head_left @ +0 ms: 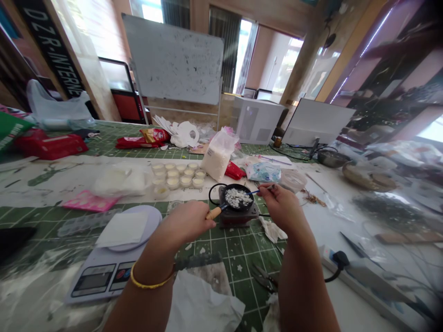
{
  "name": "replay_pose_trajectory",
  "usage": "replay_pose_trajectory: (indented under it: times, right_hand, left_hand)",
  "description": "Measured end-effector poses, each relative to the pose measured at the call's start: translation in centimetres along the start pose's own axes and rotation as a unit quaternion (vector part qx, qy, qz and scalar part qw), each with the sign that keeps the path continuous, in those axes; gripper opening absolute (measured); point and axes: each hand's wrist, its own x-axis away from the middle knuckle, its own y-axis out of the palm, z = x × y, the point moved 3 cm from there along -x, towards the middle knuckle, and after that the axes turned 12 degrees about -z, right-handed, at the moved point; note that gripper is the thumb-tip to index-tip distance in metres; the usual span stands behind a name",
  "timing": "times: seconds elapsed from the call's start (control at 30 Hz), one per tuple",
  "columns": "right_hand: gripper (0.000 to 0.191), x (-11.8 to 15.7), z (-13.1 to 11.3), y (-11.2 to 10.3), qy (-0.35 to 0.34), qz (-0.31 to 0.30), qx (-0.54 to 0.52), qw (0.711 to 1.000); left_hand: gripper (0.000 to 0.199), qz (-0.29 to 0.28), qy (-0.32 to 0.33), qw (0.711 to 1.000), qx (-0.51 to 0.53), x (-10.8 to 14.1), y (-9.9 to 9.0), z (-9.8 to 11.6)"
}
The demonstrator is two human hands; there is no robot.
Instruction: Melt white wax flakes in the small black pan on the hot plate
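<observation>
My left hand (192, 220) is wrapped round the wooden handle (213, 212) of a small black pan. The pan (226, 189) rests on a small dark heater (238, 217) and holds white chunks (238, 197). A thin blue stick (254, 191) is pinched in my right hand (275, 199), at the pan's right side, its tip among the chunks.
Several small filled cups (173, 182) and a bag of white pellets (217, 157) stand behind the pan. A kitchen scale (100, 272) bearing white paper is at left, crumpled paper (200, 299) in front. Scissors (265, 278) and a power strip (360, 281) lie at right.
</observation>
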Motion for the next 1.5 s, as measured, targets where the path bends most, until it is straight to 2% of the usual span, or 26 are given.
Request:
replay_pose_trajectory:
  times: [0.07,0.2,0.37,0.47,0.63,0.73,0.87,1.0,1.13,1.23,1.37,1.5]
  right_hand:
    - [0.029,-0.20,0.09,0.08,-0.004,0.004,-0.011,1.000]
    - [0.029,-0.09,-0.34,0.53,-0.040,-0.043,-0.027,0.998]
    - [0.030,0.26,-0.78,0.53,-0.066,-0.027,-0.051,0.996]
    - [0.029,0.11,-0.68,0.75,-0.056,-0.044,-0.015,0.997]
    - [0.030,0.00,-0.45,0.48,-0.052,-0.003,-0.009,0.999]
    - [0.030,-0.05,-0.47,0.67,-0.058,-0.034,0.011,0.998]
    - [0.031,0.03,-0.50,0.53,-0.055,-0.015,0.009,0.998]
    - [0.029,0.04,-0.62,0.69,-0.064,-0.046,0.012,0.997]
    - [0.029,0.10,-0.51,0.47,-0.054,-0.023,0.005,0.998]
    - [0.028,0.19,-0.49,0.42,-0.052,-0.035,0.020,0.998]
    - [0.028,0.30,-0.55,0.15,-0.058,-0.003,0.007,0.998]
    - [0.028,0.12,-0.60,0.49,-0.058,-0.035,0.021,0.997]
  left_hand:
    - [0.030,0.002,0.003,1.000,0.000,-0.01,0.01,-0.02]
    - [0.030,0.002,0.002,1.000,0.000,-0.01,0.08,-0.10]
    - [0.030,0.004,0.005,1.000,0.001,-0.02,0.08,-0.05]
    - [0.029,0.001,0.003,1.000,0.004,-0.01,0.05,-0.01]
    - [0.029,-0.002,0.007,1.000,-0.002,-0.02,0.06,0.02]
    - [0.029,-0.001,0.005,1.000,-0.002,-0.02,0.06,0.03]
    - [0.029,-0.003,0.007,1.000,-0.002,0.01,0.02,0.12]
    - [0.028,-0.004,0.001,1.000,-0.003,0.05,-0.03,0.15]
    - [0.028,-0.010,0.002,1.000,-0.004,-0.01,0.06,0.10]
    - [0.029,-0.007,0.003,1.000,-0.004,-0.11,0.11,0.06]
    - [0.030,-0.009,0.002,1.000,-0.003,-0.17,0.12,0.04]
    - [0.029,-0.005,0.002,1.000,-0.006,-0.12,0.09,0.03]
